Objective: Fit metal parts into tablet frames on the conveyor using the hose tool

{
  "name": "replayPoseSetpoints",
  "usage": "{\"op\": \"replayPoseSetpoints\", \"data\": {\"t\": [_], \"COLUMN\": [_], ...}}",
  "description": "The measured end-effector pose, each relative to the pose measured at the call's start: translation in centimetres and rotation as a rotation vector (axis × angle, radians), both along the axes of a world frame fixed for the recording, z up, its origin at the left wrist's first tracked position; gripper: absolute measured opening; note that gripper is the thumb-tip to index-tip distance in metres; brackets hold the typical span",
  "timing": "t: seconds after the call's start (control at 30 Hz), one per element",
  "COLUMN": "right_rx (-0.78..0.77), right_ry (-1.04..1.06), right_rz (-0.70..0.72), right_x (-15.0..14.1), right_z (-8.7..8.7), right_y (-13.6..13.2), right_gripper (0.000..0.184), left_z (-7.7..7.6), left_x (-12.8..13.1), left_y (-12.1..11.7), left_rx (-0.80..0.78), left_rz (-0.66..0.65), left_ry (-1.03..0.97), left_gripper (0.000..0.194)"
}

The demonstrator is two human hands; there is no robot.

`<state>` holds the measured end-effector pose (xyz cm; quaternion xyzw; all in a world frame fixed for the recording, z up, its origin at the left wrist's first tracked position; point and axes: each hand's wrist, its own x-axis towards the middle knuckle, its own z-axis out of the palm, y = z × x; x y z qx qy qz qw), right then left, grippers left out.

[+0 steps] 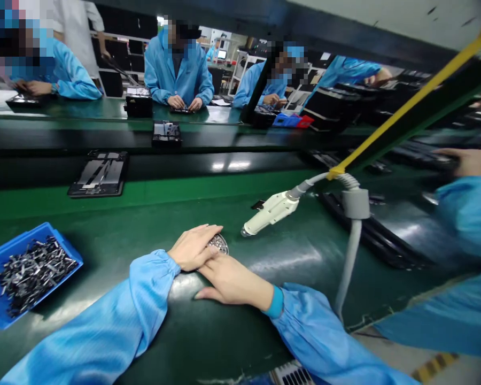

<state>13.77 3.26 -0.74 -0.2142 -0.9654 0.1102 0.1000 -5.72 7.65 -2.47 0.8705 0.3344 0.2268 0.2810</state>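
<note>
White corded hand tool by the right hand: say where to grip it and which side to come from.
Grip the white corded hand tool around its thick middle, coming from the near side with the right hand. The body is long and slim, with the metal tip angled toward the hands and the grey cable leaving the far end, so the middle looks free.

A round perforated silver metal disc lies partly hidden under the person's left hand and right hand. A blue plastic tray runs off the left edge, its small dark metal pieces too tiny to tell apart. A white vented grille is cut off by the bottom edge.
</note>
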Motion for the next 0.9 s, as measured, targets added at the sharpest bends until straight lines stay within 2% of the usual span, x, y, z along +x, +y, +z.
{"op": "replayPoseSetpoints", "data": {"t": [0.13, 0.27, 0.37, 0.5, 0.6, 0.7, 0.8, 0.9], "right_rx": [0.063, 0.103, 0.065, 0.092, 0.140, 0.143, 0.080, 0.056], "right_ry": [0.007, -0.020, -0.017, -0.010, -0.026, -0.041, -0.016, 0.012], "right_rz": [-0.078, -0.093, -0.053, -0.074, -0.148, -0.140, -0.073, -0.070], "right_x": [1.3, 2.8, 1.3, 0.2, 1.9, 3.0, 1.7, 0.4], "right_z": [0.0, 0.4, 0.2, -0.1, 0.0, 0.4, 0.5, 0.5], "right_y": [1.1, -0.7, -1.5, 0.0, -0.1, -1.6, -2.2, -1.1], "right_gripper": [0.071, 0.079, 0.081, 0.074, 0.080, 0.087, 0.090, 0.080], "left_z": [0.3, 0.4, 0.4, 0.4, 0.4, 0.3, 0.3, 0.6], "left_x": [0.2, 0.4, 0.2, -0.1, 0.0, 0.1, 0.0, -0.1], "left_y": [-0.2, -0.3, -0.2, -0.1, -0.2, -0.2, -0.2, -0.1], "left_rx": [-0.004, -0.022, -0.028, -0.024, -0.021, -0.020, -0.021, -0.028], "left_rz": [0.008, 0.003, 0.005, 0.009, 0.005, -0.005, 0.005, 0.032], "left_ry": [0.004, 0.011, 0.022, 0.023, 0.013, 0.003, 0.004, 0.014], "left_gripper": [0.073, 0.070, 0.068, 0.071, 0.076, 0.081, 0.086, 0.087]}}
